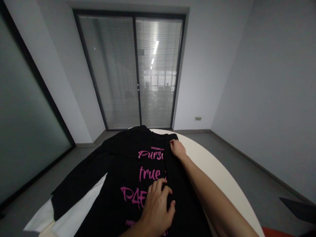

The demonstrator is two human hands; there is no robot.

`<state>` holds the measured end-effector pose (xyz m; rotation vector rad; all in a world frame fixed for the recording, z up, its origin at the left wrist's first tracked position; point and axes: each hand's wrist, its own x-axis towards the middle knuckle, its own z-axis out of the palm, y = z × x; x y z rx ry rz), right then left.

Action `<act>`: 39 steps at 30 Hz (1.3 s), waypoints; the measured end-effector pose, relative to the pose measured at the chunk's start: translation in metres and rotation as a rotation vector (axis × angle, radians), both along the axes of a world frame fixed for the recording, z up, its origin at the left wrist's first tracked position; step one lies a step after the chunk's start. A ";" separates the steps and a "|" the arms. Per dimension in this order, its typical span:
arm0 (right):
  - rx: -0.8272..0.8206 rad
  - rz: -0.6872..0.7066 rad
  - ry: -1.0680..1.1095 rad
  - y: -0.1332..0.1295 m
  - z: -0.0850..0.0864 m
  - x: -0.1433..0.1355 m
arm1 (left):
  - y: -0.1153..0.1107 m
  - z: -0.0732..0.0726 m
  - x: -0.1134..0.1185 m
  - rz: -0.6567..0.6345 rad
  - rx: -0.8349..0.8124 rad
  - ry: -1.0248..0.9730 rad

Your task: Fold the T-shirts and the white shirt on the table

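Note:
A black long-sleeved shirt (118, 164) with pink lettering is spread out, front up. Its right side is folded inward, so a plain black strip covers the ends of the printed words. My left hand (158, 205) rests on the lower print beside the fold's edge, fingers apart and slightly bent. Farther up, near the collar, my right hand (178, 148) has its fingers curled closed on the folded part at the shoulder. The shirt's left sleeve stretches toward the lower left and ends in a white part (40, 215).
Beneath the shirt is a round white table (222, 177), its curved edge on the right. Behind it stand glass doors with blinds (155, 98). A frosted glass panel (22, 125) is at left. A dark object (298, 209) and something red (275, 232) show at lower right.

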<state>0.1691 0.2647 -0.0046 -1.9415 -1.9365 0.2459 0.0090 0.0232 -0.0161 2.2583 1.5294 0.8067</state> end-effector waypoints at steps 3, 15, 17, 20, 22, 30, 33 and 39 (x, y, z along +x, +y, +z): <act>-0.008 -0.170 -0.005 0.007 -0.003 0.014 | -0.001 -0.004 -0.003 -0.176 0.073 0.055; -0.072 -0.267 0.206 0.058 -0.029 0.043 | 0.020 -0.034 -0.009 -0.563 0.208 0.292; -0.050 -0.235 0.282 0.068 -0.030 0.046 | 0.020 -0.038 -0.008 -0.551 0.288 0.329; -0.033 -0.186 0.392 0.078 -0.031 0.049 | 0.022 -0.039 -0.007 -0.507 0.431 0.380; -0.037 -0.139 0.451 0.081 -0.031 0.050 | 0.023 -0.032 -0.006 -0.506 0.511 0.409; -0.100 0.014 0.579 0.083 -0.032 0.061 | 0.029 0.018 0.023 -0.804 0.477 0.433; -0.117 0.074 0.596 0.079 -0.031 0.067 | 0.029 0.008 0.037 -0.869 0.473 0.405; -0.088 0.139 0.575 0.075 -0.034 0.076 | 0.032 -0.020 0.050 -0.904 0.450 0.387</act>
